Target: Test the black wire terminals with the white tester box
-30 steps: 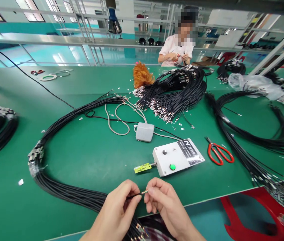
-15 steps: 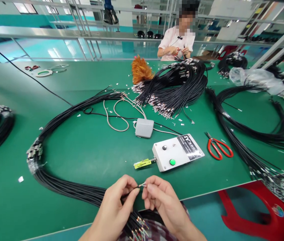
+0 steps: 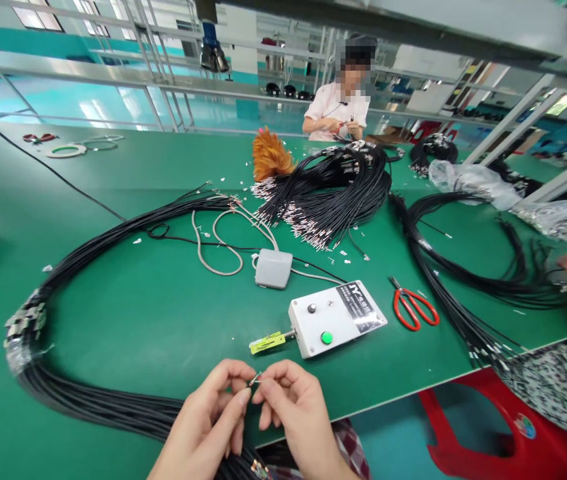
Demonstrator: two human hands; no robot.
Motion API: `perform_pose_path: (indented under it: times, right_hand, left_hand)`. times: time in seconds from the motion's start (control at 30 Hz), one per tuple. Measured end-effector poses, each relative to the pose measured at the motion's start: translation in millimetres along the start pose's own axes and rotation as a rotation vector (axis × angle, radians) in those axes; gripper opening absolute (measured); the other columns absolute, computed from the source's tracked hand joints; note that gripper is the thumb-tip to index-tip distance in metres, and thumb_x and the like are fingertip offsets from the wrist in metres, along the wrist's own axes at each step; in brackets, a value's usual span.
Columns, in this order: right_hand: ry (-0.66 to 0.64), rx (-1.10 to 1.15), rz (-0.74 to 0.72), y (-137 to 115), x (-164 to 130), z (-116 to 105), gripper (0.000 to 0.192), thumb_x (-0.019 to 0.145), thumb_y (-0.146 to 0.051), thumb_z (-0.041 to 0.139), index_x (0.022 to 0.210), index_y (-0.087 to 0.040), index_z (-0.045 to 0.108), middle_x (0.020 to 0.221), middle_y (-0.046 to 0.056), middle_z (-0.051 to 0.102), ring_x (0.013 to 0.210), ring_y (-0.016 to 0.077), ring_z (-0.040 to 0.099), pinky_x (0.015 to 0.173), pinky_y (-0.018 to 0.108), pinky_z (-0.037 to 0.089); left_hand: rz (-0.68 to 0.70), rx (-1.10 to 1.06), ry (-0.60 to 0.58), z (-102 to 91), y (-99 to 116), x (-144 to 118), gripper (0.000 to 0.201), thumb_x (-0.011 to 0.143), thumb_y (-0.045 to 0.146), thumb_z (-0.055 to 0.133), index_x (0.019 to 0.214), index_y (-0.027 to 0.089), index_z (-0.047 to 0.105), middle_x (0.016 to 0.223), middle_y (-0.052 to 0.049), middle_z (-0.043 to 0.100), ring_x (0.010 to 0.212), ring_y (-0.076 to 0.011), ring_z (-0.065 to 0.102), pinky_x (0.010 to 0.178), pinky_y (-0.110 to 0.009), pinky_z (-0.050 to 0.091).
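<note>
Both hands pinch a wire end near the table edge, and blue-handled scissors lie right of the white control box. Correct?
Not quite. In the head view the scissors have red handles, not blue. The left hand and right hand do pinch the wire end, and the scissors lie right of the white control box.

Red-handled scissors (image 3: 415, 308) on green table (image 3: 163, 320), grey foot pedal (image 3: 273, 268), orange feather duster (image 3: 268, 155), red stool (image 3: 488, 433)

A factory assembly line: cable bundles (image 3: 328, 193) on a long green workbench (image 3: 163, 313).

Scissors (image 3: 413, 308) right of control box (image 3: 336, 317); pedal (image 3: 273, 268) behind.
</note>
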State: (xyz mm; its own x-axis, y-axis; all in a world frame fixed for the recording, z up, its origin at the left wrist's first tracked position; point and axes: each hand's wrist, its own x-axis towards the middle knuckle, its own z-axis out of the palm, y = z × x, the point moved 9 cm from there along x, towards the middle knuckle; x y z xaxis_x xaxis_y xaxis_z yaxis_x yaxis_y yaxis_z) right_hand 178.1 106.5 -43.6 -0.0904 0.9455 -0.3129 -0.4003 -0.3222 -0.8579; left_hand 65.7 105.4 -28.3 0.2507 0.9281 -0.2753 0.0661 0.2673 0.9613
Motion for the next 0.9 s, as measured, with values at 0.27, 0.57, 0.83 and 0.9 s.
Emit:
perform_pose_path:
  times: [0.27, 0.57, 0.83, 0.9]
  right_hand:
    - [0.004, -0.242, -0.121, -3, 1, 2, 0.033, 0.083, -0.048, 0.065, 0.080, -0.016, 0.058, 0.069, 0.000, 0.063, 0.051, 0.0087, 0.057, 0.051, 0.020, 0.044]
    - [-0.044, -0.925, -0.525, -48, -13, 6, 0.015, 0.090, -0.021, 0.048, 0.079, -0.019, 0.058, 0.073, 0.001, 0.062, 0.062, 0.0126, 0.058, 0.059, 0.022, 0.042]
    - [-0.081, -1.200, -0.652, -50, -17, 0, 0.019, 0.096, -0.018, 0.043, 0.085, -0.020, 0.058, 0.077, 0.001, 0.065, 0.065, 0.0149, 0.060, 0.064, 0.026, 0.040]
    - [-0.080, -1.217, -0.636, -47, -17, -3, 0.012, 0.097, -0.025, 0.049, 0.095, -0.020, 0.060, 0.084, 0.002, 0.068, 0.067, 0.0157, 0.061, 0.065, 0.027, 0.040]
  left_hand:
    - [0.079, 0.016, 0.032, -1.9, 13, 0, 0.030, 0.093, 0.046, 0.056, 0.112, 0.024, 0.061, 0.076, 0.002, 0.060, 0.052, -0.0096, 0.054, 0.051, -0.020, 0.047]
    - [0.149, 0.135, 0.141, 1.6, 14, 8, 0.022, 0.092, 0.042, 0.054, 0.086, 0.021, 0.058, 0.080, 0.001, 0.056, 0.046, -0.0090, 0.053, 0.042, -0.020, 0.045]
    - [0.479, 0.575, 0.177, 10.3, 33, 1, 0.024, 0.096, 0.017, 0.042, 0.076, 0.023, 0.053, 0.073, 0.001, 0.056, 0.064, -0.0146, 0.059, 0.062, -0.022, 0.050]
    - [0.475, 0.592, 0.172, 10.6, 33, 3, 0.024, 0.096, 0.016, 0.043, 0.075, 0.023, 0.053, 0.071, 0.001, 0.056, 0.064, -0.0144, 0.059, 0.061, -0.022, 0.049]
